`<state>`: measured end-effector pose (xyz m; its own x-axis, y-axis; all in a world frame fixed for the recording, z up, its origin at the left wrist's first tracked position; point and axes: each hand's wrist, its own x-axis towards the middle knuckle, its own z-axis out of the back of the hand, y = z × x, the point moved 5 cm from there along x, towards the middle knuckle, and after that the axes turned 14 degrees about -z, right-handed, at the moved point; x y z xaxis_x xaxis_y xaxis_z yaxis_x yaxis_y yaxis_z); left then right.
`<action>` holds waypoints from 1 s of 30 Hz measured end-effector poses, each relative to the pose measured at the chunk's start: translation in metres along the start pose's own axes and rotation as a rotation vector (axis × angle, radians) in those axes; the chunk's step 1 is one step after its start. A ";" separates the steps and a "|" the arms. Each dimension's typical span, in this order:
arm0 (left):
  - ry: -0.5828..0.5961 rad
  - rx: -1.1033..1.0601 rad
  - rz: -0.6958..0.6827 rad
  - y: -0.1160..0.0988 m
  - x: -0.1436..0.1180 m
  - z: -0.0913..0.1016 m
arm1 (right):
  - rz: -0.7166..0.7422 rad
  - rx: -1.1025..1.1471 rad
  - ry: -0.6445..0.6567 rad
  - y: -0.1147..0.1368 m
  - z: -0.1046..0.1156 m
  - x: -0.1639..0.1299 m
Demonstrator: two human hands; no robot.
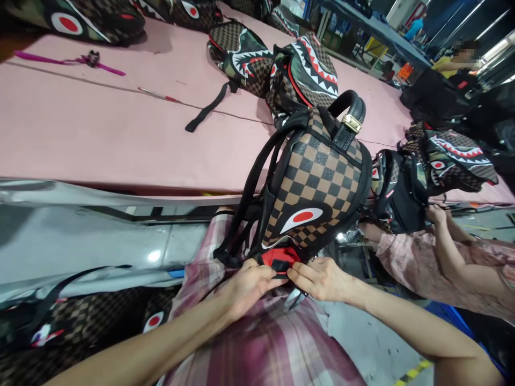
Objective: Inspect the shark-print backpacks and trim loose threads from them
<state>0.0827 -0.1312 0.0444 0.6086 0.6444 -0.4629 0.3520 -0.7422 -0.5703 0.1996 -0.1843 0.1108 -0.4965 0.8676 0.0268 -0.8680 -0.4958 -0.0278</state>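
Note:
A brown-and-black checkered backpack [317, 166] with a red-and-white eye print leans between my lap and the table edge, its carry handle pointing away from me. At its near end, my left hand [255, 284] is closed on the edge of the red-and-black part. My right hand [322, 279] pinches the same edge from the other side, so the hands almost meet. A small silver metal tool [295, 299] shows below my right hand; how it is held is hidden. Black shoulder straps [247, 209] hang along the bag's left side.
More shark-print backpacks [309, 69] lie on the pink table [120, 128], with a thin tool [159, 95] and a purple strip [44, 57]. Checkered bags [92, 321] are piled at lower left. A co-worker's hands [436, 214] hold another backpack [402, 187] at right.

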 end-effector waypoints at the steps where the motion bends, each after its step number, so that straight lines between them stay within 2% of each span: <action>1: -0.019 -0.060 0.030 0.003 0.000 0.000 | -0.011 0.002 0.010 -0.001 -0.002 -0.002; 5: -0.081 -0.104 0.037 0.010 -0.002 -0.002 | -0.141 0.151 0.073 -0.009 -0.001 -0.008; 9: -0.032 -0.040 0.012 0.012 -0.004 -0.011 | -0.483 0.402 0.043 -0.012 0.014 -0.014; 13: -0.016 -0.004 0.033 0.017 -0.004 -0.013 | -0.820 0.281 0.059 0.000 0.016 -0.019; 17: 0.056 -0.023 0.035 0.020 -0.003 -0.017 | -1.028 0.211 0.099 0.013 0.007 -0.018; 22: 0.124 0.009 0.028 0.024 -0.001 -0.015 | -1.125 0.178 0.144 0.016 0.007 -0.009; 27: 0.139 0.238 -0.012 0.038 0.006 0.002 | -1.127 0.252 0.256 0.013 0.007 -0.003; 30: 0.137 0.303 -0.014 0.041 0.007 0.006 | -1.141 0.268 0.261 0.012 0.007 -0.005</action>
<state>0.0968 -0.1561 0.0137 0.7022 0.6083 -0.3701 0.1459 -0.6317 -0.7614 0.1919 -0.1946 0.1177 0.5504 0.7779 -0.3032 -0.7962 0.5983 0.0896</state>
